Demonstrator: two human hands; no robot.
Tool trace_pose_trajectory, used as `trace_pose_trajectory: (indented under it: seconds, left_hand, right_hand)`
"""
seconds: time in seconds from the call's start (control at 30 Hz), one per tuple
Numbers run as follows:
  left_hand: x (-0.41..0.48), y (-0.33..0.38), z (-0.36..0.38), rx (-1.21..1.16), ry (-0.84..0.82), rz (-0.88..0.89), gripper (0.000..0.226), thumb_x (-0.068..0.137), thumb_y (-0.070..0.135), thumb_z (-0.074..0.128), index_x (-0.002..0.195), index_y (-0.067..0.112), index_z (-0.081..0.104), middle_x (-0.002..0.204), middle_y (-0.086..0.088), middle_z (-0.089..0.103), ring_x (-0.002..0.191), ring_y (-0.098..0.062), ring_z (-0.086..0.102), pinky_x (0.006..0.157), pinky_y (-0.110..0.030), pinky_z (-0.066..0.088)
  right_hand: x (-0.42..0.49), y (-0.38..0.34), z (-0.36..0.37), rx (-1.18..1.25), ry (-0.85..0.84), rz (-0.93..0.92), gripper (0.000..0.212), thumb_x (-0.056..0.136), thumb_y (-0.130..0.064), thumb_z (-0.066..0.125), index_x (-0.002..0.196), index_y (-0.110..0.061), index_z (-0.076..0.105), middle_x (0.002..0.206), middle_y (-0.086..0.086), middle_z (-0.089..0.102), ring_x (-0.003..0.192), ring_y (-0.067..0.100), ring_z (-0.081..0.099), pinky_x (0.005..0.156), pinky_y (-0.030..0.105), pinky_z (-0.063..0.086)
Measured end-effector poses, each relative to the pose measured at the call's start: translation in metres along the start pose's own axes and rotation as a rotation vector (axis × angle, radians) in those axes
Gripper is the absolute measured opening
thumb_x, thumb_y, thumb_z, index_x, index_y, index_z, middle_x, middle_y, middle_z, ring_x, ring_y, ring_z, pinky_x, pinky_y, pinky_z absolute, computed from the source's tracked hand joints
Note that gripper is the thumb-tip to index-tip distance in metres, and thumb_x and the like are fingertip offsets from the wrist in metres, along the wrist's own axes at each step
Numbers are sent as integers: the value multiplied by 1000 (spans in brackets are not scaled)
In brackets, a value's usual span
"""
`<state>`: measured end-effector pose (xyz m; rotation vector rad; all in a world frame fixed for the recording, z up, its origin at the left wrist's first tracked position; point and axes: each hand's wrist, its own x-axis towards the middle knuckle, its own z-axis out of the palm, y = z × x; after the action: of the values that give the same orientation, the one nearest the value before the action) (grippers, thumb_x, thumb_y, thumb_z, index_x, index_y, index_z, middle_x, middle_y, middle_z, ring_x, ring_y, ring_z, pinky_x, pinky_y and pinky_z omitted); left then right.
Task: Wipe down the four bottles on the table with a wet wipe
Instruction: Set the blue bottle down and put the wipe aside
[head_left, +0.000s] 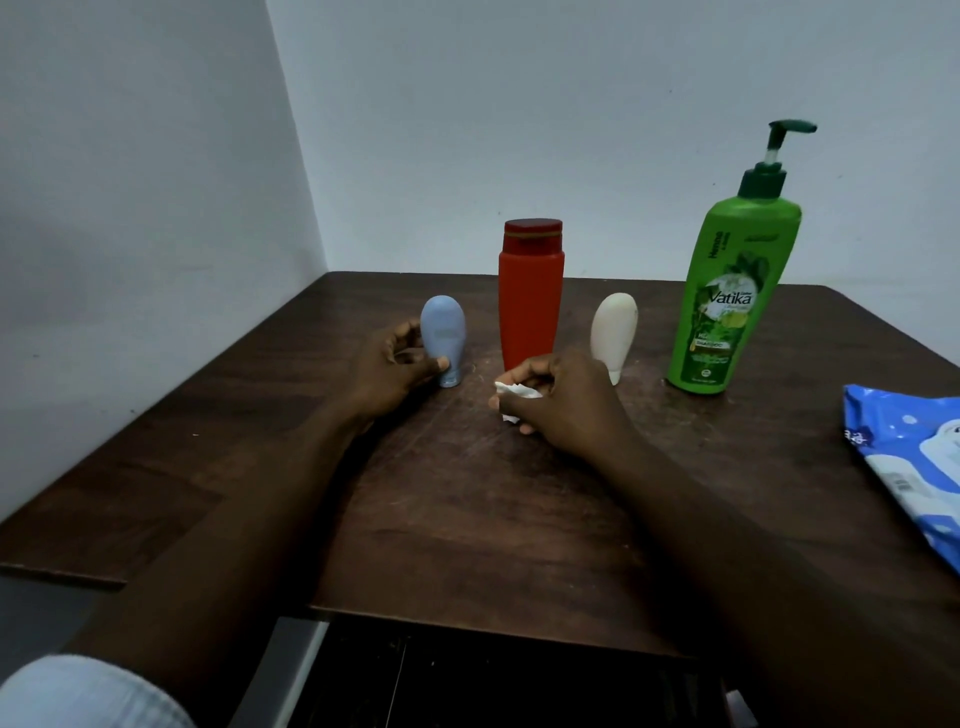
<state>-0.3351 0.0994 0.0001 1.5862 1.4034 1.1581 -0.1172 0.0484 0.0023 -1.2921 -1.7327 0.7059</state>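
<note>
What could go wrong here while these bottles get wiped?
1. The blue bottle stands on its narrow cap, held by the left hand; a hard rub might tip it or make it slip.
2. The right hand, gripping the wet wipe, sits just in front of the red bottle and beside the white bottle; a careless swing could knock either over.

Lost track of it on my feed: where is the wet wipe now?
Head view: the crumpled wet wipe is held in the right hand, near the middle of the table, in front of the red bottle and right of the blue bottle.
</note>
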Motion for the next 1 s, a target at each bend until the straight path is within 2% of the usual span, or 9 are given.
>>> trace_pose_trajectory:
  seconds: [0.13,0.3,0.43,0.53,0.63,0.67,0.8,0.93,1.0]
  left_hand:
    - [1,0,0,-18,-2,-15,56,85,19,77,137,25,57,121,6,68,111,-11,66,99,-43,55]
    - [-1,-2,-3,-30,26,-8,70,77,13,84,139,27,54,129,6,65,117,-12,63,99,-41,55]
    - [-11,16,-5,-180,240,12,50,88,-8,65,129,19,55,127,-1,62,116,-19,61,89,-36,58]
    - [-25,30,-2,-182,378,74,36,89,-6,62,115,20,60,111,3,64,110,-21,64,84,-35,59]
    - [-42,40,9,-82,318,111,26,91,-1,63,111,15,65,108,-2,67,103,-22,66,90,-46,58]
    - [-48,45,14,-65,286,121,24,91,-1,63,109,15,66,108,-3,68,102,-21,66,90,-47,58]
    - [-65,63,38,-33,109,172,29,92,1,62,98,29,66,105,7,67,98,-13,67,82,-36,60]
    - [-70,73,66,-92,6,145,23,92,9,67,102,30,67,103,7,69,100,-11,68,84,-33,60]
    - [-74,76,80,-112,-17,145,21,92,14,69,102,32,67,102,7,70,99,-10,68,84,-32,60]
  right_hand:
    - [0,0,0,0,-2,-8,16,81,-19,84,96,-17,78,77,-4,75,61,5,71,55,18,58]
    - [0,1,0,17,4,-11,15,80,-19,85,92,-20,76,76,-2,76,62,11,73,56,23,61]
    - [0,1,-2,33,16,2,15,80,-20,84,92,-22,76,80,-3,75,65,12,74,60,26,62]
    - [1,2,-5,92,39,45,12,82,-22,83,90,-24,75,84,-2,76,68,11,74,63,24,62]
    - [0,-2,-14,171,82,91,13,85,-25,80,97,-21,78,91,-2,77,75,7,74,67,17,59]
    - [0,-3,-19,187,91,106,14,85,-25,79,99,-21,78,93,-3,78,78,7,75,72,19,60]
    - [-4,-6,-44,203,104,92,11,84,-26,78,95,-27,80,93,-7,79,90,10,74,89,36,60]
    - [-19,-11,-67,271,132,55,14,85,-13,75,94,-22,81,86,-2,79,88,14,75,81,27,61]
    - [-27,-9,-74,306,142,44,16,84,-7,76,94,-18,81,85,4,79,86,20,76,80,32,63]
